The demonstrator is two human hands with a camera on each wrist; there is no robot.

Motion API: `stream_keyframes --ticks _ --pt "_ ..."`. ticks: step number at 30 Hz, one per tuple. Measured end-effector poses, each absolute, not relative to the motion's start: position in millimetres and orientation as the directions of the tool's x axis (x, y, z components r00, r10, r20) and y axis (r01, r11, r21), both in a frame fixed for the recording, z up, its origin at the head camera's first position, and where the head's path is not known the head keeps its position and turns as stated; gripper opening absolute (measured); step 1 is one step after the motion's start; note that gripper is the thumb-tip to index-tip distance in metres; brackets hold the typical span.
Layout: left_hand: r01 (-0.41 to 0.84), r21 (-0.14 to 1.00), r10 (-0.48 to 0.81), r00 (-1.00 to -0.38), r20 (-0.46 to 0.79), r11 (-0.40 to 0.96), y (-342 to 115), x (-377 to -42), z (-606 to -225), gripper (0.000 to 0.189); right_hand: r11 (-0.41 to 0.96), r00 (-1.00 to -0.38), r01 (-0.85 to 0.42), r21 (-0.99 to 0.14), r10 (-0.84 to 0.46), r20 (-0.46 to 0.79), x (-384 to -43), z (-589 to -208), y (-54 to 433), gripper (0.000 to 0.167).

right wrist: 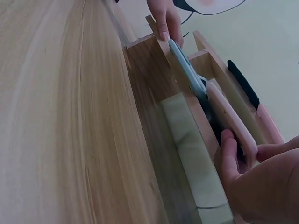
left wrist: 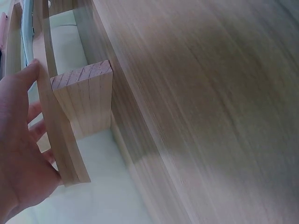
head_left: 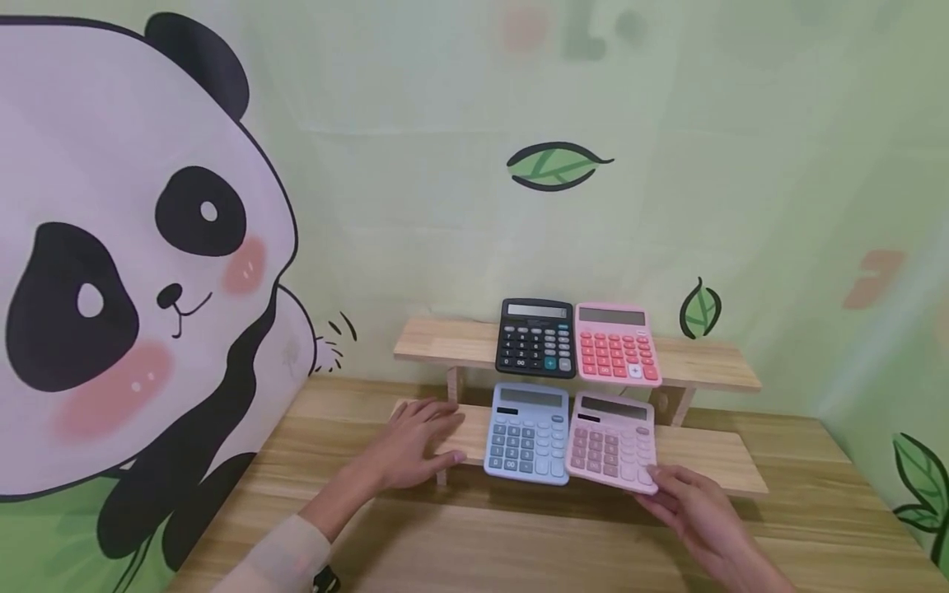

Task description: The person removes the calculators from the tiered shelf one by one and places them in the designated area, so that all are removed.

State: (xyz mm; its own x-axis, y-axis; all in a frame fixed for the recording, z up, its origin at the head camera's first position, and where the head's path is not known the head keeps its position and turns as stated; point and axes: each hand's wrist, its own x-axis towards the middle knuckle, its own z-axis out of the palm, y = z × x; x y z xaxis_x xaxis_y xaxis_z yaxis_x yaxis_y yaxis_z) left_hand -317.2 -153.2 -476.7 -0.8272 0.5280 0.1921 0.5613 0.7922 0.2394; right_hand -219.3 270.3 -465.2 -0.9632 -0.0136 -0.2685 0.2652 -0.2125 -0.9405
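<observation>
In the head view my right hand (head_left: 700, 515) pinches the lower right corner of a pale pink calculator (head_left: 611, 441), which sits slightly tilted over the lower wooden shelf (head_left: 704, 457). The right wrist view shows its thumb and fingers on either side of this calculator (right wrist: 231, 114), whose near end is raised off the shelf. Beside it on the left lies a light blue calculator (head_left: 528, 432). My left hand (head_left: 415, 445) rests on the left end of the lower shelf, fingers extended. From the left wrist, that hand (left wrist: 21, 140) lies along the shelf board (left wrist: 58, 126).
On the upper shelf (head_left: 712, 362) a black calculator (head_left: 535, 338) and a brighter pink calculator (head_left: 618, 344) lean side by side. The two-tier stand is on a wooden table (head_left: 474, 543) against a green wall cloth (head_left: 415, 206) printed with a panda and leaves.
</observation>
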Motion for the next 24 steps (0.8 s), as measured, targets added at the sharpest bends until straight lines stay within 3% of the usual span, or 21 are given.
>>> stream_keyframes --ticks 10,18,24 --pt "0.568 0.247 0.538 -0.823 0.181 0.785 -153 -319 -478 0.071 -0.149 -0.965 0.261 -0.954 -0.033 -0.259 -204 -465 277 0.026" --pt "0.566 0.247 0.532 -0.824 0.195 0.786 -156 -318 -476 0.070 -0.163 -0.923 0.239 -0.957 -0.343 -0.172 -181 -461 260 0.016" --pt "0.576 0.246 0.537 -0.817 0.209 0.780 -156 -319 -476 0.069 -0.181 -0.859 0.338 -0.923 -0.460 -0.225 -165 -473 232 0.017"
